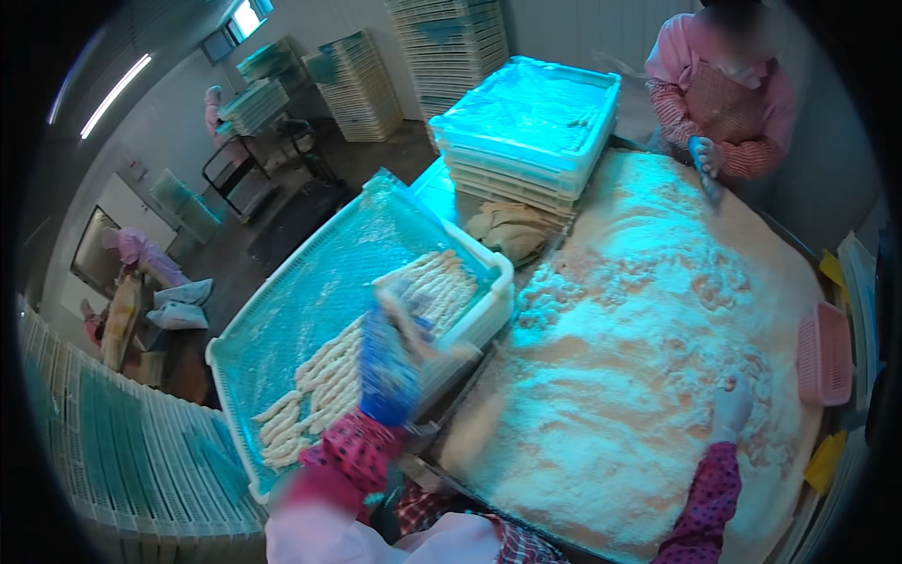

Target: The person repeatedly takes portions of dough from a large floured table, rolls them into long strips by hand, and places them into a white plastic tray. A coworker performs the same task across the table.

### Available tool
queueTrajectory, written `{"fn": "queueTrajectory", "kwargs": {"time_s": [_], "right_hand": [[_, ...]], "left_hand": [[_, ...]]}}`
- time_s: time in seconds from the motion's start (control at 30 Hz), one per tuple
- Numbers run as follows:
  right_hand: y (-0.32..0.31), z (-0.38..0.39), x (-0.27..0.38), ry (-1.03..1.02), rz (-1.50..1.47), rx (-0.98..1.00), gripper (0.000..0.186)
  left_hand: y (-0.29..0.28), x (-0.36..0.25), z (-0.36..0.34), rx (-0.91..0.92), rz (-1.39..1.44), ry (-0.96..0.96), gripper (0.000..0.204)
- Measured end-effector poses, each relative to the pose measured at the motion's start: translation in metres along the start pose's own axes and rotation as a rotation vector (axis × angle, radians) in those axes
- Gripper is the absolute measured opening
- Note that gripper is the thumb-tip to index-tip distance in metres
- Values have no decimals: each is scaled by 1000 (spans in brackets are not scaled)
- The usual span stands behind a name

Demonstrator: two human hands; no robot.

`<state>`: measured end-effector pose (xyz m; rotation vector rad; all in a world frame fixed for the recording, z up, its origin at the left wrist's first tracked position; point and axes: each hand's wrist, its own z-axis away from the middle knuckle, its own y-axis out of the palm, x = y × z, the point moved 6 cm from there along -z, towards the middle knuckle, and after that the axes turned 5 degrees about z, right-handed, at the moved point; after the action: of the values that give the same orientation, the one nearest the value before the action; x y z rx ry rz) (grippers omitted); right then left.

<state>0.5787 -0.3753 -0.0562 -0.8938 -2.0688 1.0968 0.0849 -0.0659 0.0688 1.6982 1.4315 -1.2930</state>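
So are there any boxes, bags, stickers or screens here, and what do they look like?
No labels, signs or screens show.
Tray stack: middle back, flat white crates, top one covered in clear film.
More crate stacks: against the far wall, pale.
Pink basket: right table edge, small, slotted.
White bags: far left, lumpy.

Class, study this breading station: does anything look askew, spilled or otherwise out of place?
The tray of coated sticks sits tilted, propped on another crate's rim. A crumpled brown cloth lies between the stacked trays and the crumb-covered table. Otherwise nothing stands out.
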Motion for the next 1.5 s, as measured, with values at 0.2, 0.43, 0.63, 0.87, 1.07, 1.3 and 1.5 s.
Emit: {"fn": "queueTrajectory", "kwargs": {"time_s": [0.2,0.43,0.63,0.87,1.07,1.3,1.5], "right_hand": [[14,-4,25,66,-41,167,15],[32,-17,-15,131,-107,176,24],[40,-15,-41,306,-778,373,20],[-61,47,98,-195,-452,269,20],[-80,116,81,-57,-449,743,30],[-95,165,89,-205,-336,120,29],[-80,188,32,-9,-318,83,30]], "left_hand": [[-250,127,-5,-42,-30,-559,57],[-191,133,-15,229,-156,-619,62],[-238,103,4,194,-170,-822,55],[-221,70,34,115,-528,-464,42],[24,-3,70,617,-186,-84,62],[246,81,160,948,-254,342,69],[277,77,161,1088,-212,318,53]]}}
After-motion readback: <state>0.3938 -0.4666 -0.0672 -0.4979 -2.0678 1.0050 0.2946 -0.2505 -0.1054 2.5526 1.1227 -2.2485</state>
